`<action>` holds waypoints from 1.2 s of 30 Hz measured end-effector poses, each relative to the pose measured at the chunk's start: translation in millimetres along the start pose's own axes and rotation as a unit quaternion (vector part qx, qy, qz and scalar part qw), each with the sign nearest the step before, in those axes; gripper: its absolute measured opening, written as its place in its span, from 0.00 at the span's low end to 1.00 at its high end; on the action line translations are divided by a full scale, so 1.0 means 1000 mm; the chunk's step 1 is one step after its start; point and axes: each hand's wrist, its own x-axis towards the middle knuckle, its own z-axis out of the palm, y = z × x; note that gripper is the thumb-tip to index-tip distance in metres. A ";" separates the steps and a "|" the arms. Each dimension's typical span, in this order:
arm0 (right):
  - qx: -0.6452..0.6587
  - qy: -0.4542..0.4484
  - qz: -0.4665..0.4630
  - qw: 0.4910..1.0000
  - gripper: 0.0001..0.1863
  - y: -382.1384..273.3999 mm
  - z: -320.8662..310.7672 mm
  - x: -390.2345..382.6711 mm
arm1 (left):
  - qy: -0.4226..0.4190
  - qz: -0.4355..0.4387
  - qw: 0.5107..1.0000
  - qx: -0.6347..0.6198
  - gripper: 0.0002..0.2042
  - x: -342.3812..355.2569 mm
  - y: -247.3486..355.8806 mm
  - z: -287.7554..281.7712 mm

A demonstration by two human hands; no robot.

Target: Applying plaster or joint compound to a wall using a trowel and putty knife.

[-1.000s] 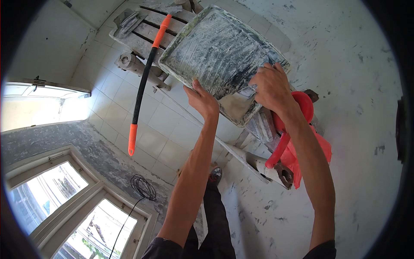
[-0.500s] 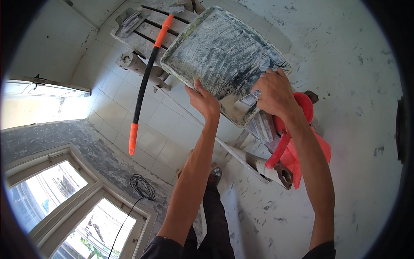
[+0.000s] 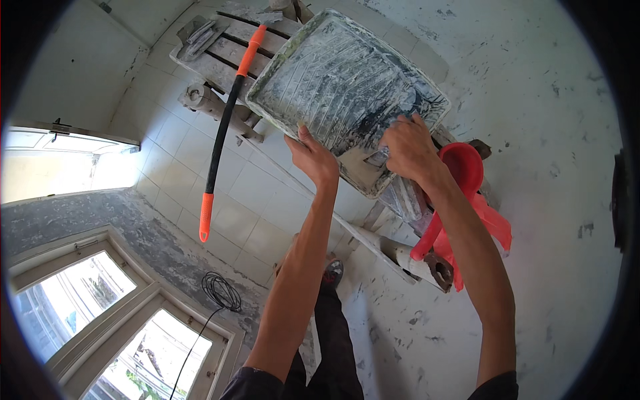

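My left hand (image 3: 313, 157) grips the near left edge of a grooved plastic tray (image 3: 307, 73), crusted with grey and white residue, its thumb over the rim. My right hand (image 3: 410, 150) is closed on a metal scraper (image 3: 375, 157) inside the tray's lower right part, by some pale wet paste (image 3: 357, 170); the fingers partly hide the tool. Just beyond the tray's left side lies a black pole with orange ends (image 3: 227, 120). Below my right hand and forearm are a red plastic scoop (image 3: 461, 163) and a crumpled red plastic sheet or bag (image 3: 493, 227).
A dusty slatted stand (image 3: 223, 50) holds flat tools (image 3: 200, 40). Grimy pipes (image 3: 430, 267) and a long pale rod (image 3: 363, 237) lie lower down. At left are an open door (image 3: 70, 137), windows (image 3: 73, 300) and a coiled black cable (image 3: 220, 290). My legs and shoe show below.
My right hand has shifted a little left and slightly down with the scraper. My left hand and the tray have barely moved.
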 end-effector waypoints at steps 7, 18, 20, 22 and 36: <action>-0.009 -0.010 0.010 1.000 0.11 0.009 -0.005 0.007 | -0.001 0.015 1.000 0.003 0.25 0.001 0.002 0.000; 0.083 -0.065 0.024 0.994 0.10 0.013 -0.018 0.017 | 0.028 0.067 0.997 -0.003 0.21 0.003 -0.003 0.001; 0.053 -0.063 0.009 0.997 0.11 0.022 0.001 0.014 | 0.003 0.016 1.000 -0.008 0.20 -0.002 0.001 0.003; 0.033 -0.058 -0.013 0.998 0.11 0.014 0.000 0.017 | 0.003 0.017 1.000 0.000 0.20 0.000 0.000 0.000; -0.027 -0.076 -0.002 0.997 0.11 0.001 -0.004 0.025 | 0.014 0.021 1.000 -0.013 0.20 0.001 -0.001 0.001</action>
